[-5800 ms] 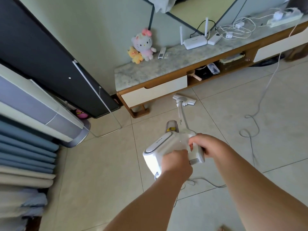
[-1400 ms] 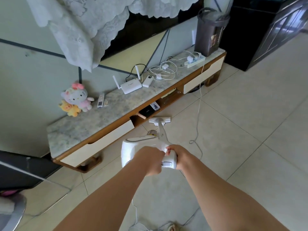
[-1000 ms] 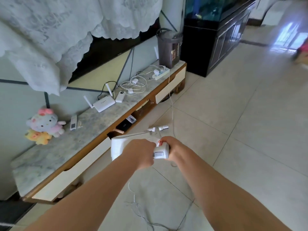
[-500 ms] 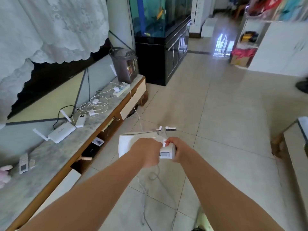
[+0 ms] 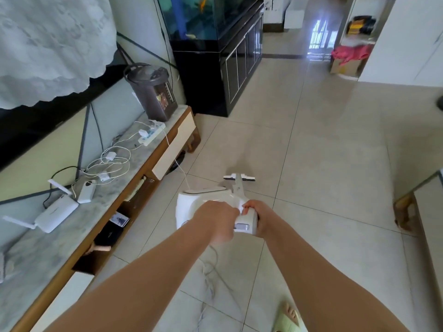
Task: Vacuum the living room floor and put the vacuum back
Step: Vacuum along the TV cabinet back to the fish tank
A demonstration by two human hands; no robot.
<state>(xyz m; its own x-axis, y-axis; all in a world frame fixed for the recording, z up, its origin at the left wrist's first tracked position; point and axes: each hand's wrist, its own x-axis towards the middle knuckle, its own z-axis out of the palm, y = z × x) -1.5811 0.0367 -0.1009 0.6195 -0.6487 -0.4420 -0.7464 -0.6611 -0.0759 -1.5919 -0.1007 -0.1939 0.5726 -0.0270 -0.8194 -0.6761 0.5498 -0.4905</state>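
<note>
Just the one head-worn wide-angle view here, looking forward and down along the beige tiled floor point(image 5: 323, 149). The long marble-topped wooden TV console point(image 5: 134, 149) runs up the left edge, quite near. Far beyond its end sits the black fish-tank cabinet point(image 5: 230, 68).
</note>
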